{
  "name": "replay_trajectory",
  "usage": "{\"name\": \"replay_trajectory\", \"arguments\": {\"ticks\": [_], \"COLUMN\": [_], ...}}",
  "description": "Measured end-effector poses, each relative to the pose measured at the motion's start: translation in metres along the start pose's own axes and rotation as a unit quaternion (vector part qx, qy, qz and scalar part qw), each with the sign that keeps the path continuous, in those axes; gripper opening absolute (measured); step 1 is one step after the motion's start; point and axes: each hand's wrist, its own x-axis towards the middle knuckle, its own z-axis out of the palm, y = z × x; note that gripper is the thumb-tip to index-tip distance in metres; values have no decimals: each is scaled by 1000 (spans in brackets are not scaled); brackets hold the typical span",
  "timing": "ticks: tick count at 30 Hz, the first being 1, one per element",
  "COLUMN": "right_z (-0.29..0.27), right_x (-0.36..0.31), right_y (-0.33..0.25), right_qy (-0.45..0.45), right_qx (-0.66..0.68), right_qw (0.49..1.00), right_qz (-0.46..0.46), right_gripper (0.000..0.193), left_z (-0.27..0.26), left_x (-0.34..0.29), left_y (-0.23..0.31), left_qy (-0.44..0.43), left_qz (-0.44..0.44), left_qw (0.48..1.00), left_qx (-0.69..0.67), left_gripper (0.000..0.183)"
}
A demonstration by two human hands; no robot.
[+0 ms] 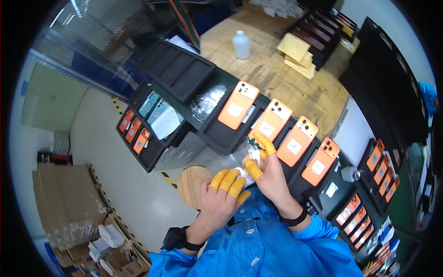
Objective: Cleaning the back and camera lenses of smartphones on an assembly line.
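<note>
Yellow finger cots cover fingers on both of my hands. My left hand (220, 197) is closed, its fingers curled on a clear plastic bag (227, 162) in front of my chest. My right hand (270, 171) pinches small pale parts with green tips (251, 141) between thumb and fingers, at the bag's right side. What exactly these parts are is too small to tell. Just beyond my hands, several orange phones (238, 105) lie back up, with white labels, in a black tray (213, 134). My right fingertips overlap the lower edge of one orange phone (272, 121) in the view.
At left, a black tray (150, 159) holds orange and teal phones; an empty-looking black tray (177, 69) sits above. Crumpled clear plastic (208, 102) lies beside it. A white bottle (241, 45) and yellow envelopes (297, 53) stand farther back. A round wooden stool (191, 184) is below.
</note>
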Motion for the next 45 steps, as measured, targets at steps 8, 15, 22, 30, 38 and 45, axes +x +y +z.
{"name": "replay_trajectory", "arguments": {"ticks": [8,15,22,30,38,45], "right_z": [27,-14,-30,-30,-20,-18], "right_x": [33,68,53,52,53,42], "right_y": [-26,-4,1,-3,1,9], "right_qy": [-189,-64,75,196,149,173], "right_qx": [262,104,107,96,87,71], "right_qw": [931,981,977,962,977,974], "right_qz": [172,149,169,165,124,125], "right_gripper": [60,40,35,32,29,27], "left_z": [3,79,198,228,223,225], "left_x": [-20,37,119,128,119,100], "left_y": [-95,-258,-300,-300,-284,-306], "left_qy": [102,57,-94,-69,-32,-112], "left_qz": [-273,-388,-341,-177,-61,-124], "left_qw": [906,781,836,982,992,985], "left_qx": [-308,-485,-419,-9,108,47], "left_gripper": [23,27,40,49,59,31]}}
